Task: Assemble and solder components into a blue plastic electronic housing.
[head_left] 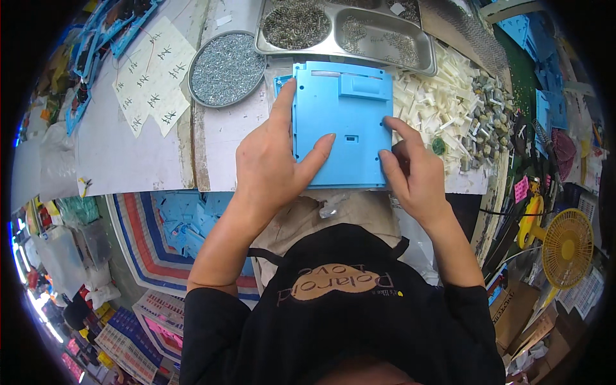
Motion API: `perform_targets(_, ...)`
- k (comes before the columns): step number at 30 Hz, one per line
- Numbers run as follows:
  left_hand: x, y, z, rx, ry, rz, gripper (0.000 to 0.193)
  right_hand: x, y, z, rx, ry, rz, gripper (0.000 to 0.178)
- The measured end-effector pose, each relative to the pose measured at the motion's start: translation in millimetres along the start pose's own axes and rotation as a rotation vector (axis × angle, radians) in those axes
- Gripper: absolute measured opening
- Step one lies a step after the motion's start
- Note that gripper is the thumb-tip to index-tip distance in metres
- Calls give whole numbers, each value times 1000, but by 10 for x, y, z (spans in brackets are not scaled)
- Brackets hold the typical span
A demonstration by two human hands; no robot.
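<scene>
A flat, squarish blue plastic housing [343, 119] is held at the near edge of the work table, its face turned up. It has a raised block near its upper right and a small slot at the centre. My left hand [269, 157] grips the left side, with the index finger along the edge and the thumb lying on the face. On the right edge, my right hand [417, 168] holds with thumb and index finger while its other fingers curl beneath. Part of another blue piece [280, 82] shows past the housing's upper left corner. The housing's underside is hidden.
Behind the housing stand a round dish [221, 104] of small screws and a steel compartment tray [333, 54] of small metal parts. White plastic pieces [417, 106] and metal cylinders [491, 122] are heaped rightward. Marked paper [153, 80], a striped bag [138, 237] and a yellow fan [568, 244] surround me.
</scene>
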State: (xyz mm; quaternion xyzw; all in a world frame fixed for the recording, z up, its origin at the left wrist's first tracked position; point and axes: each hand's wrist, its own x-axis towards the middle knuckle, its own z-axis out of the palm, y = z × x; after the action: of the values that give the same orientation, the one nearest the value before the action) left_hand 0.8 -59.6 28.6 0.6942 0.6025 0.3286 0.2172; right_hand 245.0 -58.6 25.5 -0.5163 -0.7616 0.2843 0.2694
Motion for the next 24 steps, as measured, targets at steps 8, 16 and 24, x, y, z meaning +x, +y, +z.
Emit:
perform_targets(8, -46, -29, -24, 44, -2, -93, 80, 282, 85, 36, -134, -82, -141, 39)
perform_targets(16, -127, -69, -25, -70, 23, -177, 78, 330, 44, -34, 74, -236, 18, 39)
perform_targets(24, -262, -49, -65, 76, -8, -169, 74, 291, 42, -28, -190, -196, -292, 55)
